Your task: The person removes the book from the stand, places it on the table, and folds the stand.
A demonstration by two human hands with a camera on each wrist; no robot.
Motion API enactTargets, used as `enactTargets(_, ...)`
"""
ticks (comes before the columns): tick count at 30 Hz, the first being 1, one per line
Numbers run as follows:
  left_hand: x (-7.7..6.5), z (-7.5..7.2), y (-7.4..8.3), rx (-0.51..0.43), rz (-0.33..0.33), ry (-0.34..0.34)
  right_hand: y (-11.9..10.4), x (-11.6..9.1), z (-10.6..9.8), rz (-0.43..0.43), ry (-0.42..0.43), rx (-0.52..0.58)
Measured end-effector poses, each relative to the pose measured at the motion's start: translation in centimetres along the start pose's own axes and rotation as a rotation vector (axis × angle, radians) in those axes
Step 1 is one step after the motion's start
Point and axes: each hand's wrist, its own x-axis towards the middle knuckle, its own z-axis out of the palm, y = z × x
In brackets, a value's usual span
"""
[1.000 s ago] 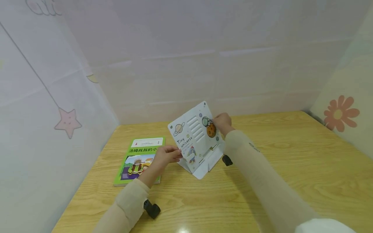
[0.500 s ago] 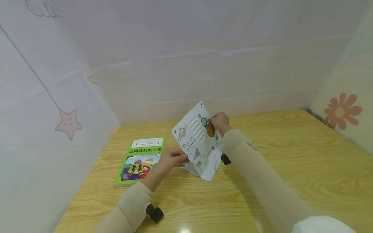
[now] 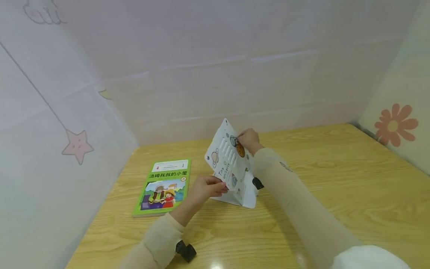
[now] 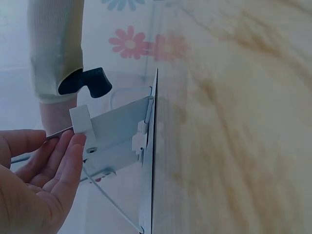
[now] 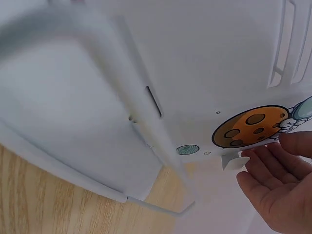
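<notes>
A white book stand (image 3: 231,160) printed with planets and "Tiny universe" stands tilted on the table, its panel leaning back over a flat base. My left hand (image 3: 209,187) pinches the panel's left edge low down, thumb in front and fingers behind; the left wrist view shows that grip (image 4: 53,163) from the side. On the opposite edge, my right hand (image 3: 249,140) pinches the panel beside the orange planet, and in the right wrist view its thumb lies on the printed face with the fingers (image 5: 268,165) underneath. A wire support shows close to that camera.
A green picture book (image 3: 162,186) lies flat on the wooden table (image 3: 336,179), left of the stand. Pale curtains (image 3: 208,74) with star and flower prints hang behind and at both sides. Black wrist cameras (image 3: 186,251) sit on the sleeves.
Both hands keep their grip while the stand turns, its left edge swinging to the right and nearer. My left hand has moved right, and the right hand slightly left.
</notes>
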Motion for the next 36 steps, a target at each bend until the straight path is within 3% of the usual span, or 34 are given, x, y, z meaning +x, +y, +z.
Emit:
enactTargets(8,0.0,1.6,0.1,-0.005,-0.008,0.003,-0.3,0.2,0.5,-0.008,-0.055,-0.009)
enactTargets(17,-0.4,3.8,1.0,-0.052,0.005,0.102,-0.7,0.1,-0.2,-0.085,-0.11,-0.1)
enactTargets(20,-0.8,4.3,1.7,-0.051,0.006,0.127,0.1,1.4,0.4,-0.078,-0.131,-0.093)
enactTargets(22,-1.1,4.7,2.3,-0.044,0.005,0.144,2.4,4.5,1.7,-0.15,-0.101,-0.067)
enactTargets(24,-1.5,5.1,2.9,-0.046,0.008,0.157,3.3,5.9,2.4,-0.168,-0.109,-0.068)
enactTargets(27,-1.7,5.5,3.2,-0.064,0.017,0.169,2.4,5.0,2.0,-0.187,-0.11,-0.093)
enactTargets(29,-1.6,5.8,3.1,-0.071,0.024,0.174,0.5,2.8,1.0,-0.132,-0.15,-0.125)
enactTargets(30,-1.6,5.9,3.1,-0.073,0.028,0.178,0.6,3.0,1.3,-0.154,-0.121,-0.138)
enactTargets(34,-1.4,6.3,3.0,-0.06,0.032,0.195,4.1,8.2,3.9,-0.206,-0.067,-0.151)
enactTargets(36,-1.1,6.6,2.7,-0.057,0.039,0.198,5.0,9.2,4.3,-0.219,-0.082,-0.141)
